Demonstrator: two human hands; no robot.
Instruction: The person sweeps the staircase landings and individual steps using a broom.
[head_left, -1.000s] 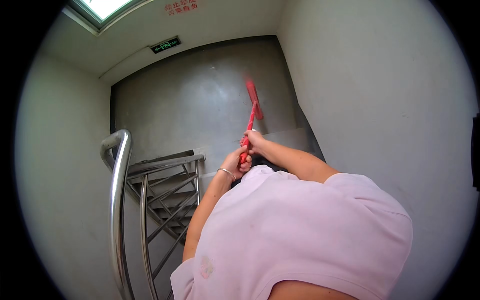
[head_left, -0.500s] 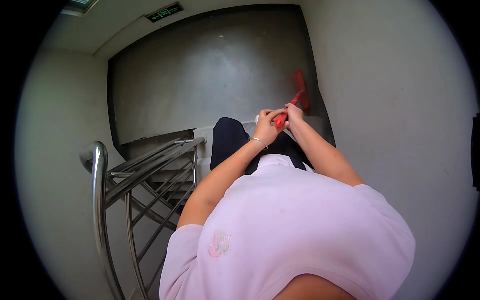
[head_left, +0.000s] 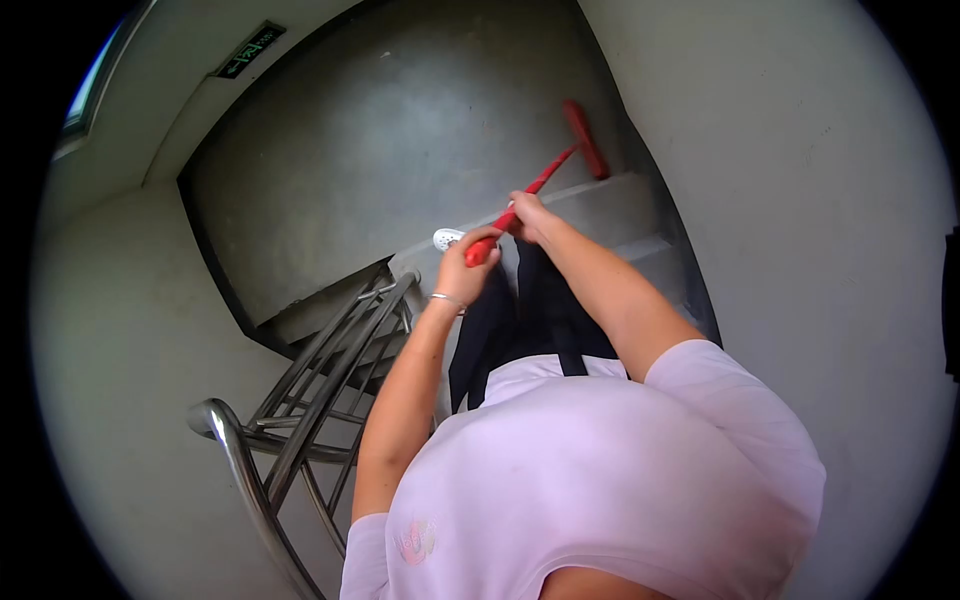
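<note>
A red broom (head_left: pixel 552 172) slants away from me across the stair landing. Its long red head (head_left: pixel 586 140) lies on the floor at the landing's front edge, towards the right wall. My left hand (head_left: pixel 466 270), with a silver bangle on the wrist, is closed round the top end of the handle. Further down the same handle my right hand (head_left: pixel 530 217) is wrapped, its fingers partly hidden. Just beyond my left hand shows a white shoe (head_left: pixel 449 239) with holes in it.
Concrete steps (head_left: pixel 640 255) lead down to the grey landing (head_left: pixel 400 130). A metal stair railing (head_left: pixel 330 390) runs along the left. The right wall (head_left: pixel 790 200) stands close by. A green exit sign (head_left: pixel 249 50) hangs at the upper left.
My hands have moved apart along the handle, the left going left and down. More of the handle shows. The view has tilted, and a white shoe has come into clearer sight.
</note>
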